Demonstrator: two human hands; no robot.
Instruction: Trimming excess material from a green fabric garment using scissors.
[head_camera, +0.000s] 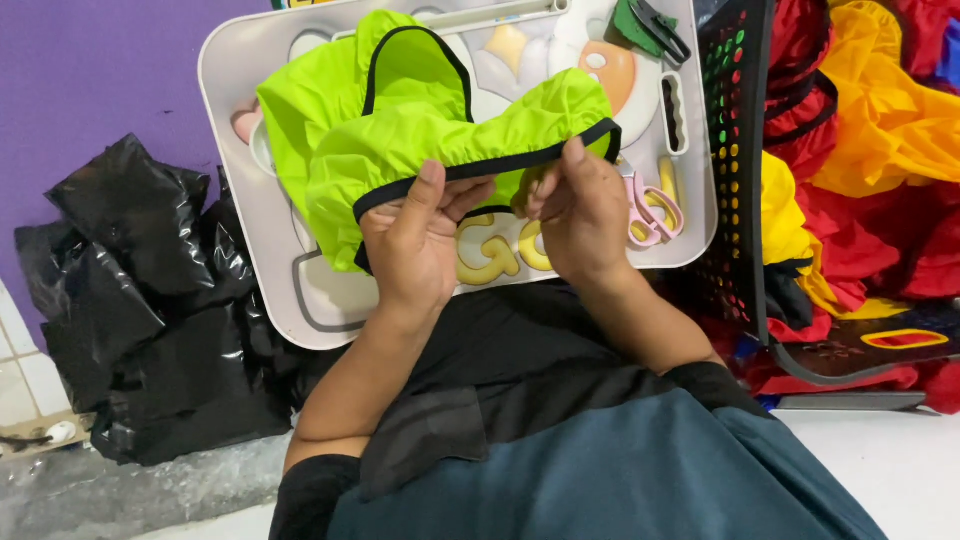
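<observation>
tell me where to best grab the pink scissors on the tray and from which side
Grip the pink scissors by the looped handles, coming from the right, the basket side. The loops lie flat and exposed on the white tray, while the right hand and the green garment cover the left side, where the blades seem to be hidden.

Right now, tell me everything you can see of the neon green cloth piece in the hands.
The neon green cloth piece is thin, shiny, crinkled fabric edged with narrow black binding. It lies bunched over the pale grey tray, folded into rounded lobes. The left hand and the right hand each pinch its black front edge between thumb and fingers, holding that edge stretched between them. No tear or stain shows.
</observation>
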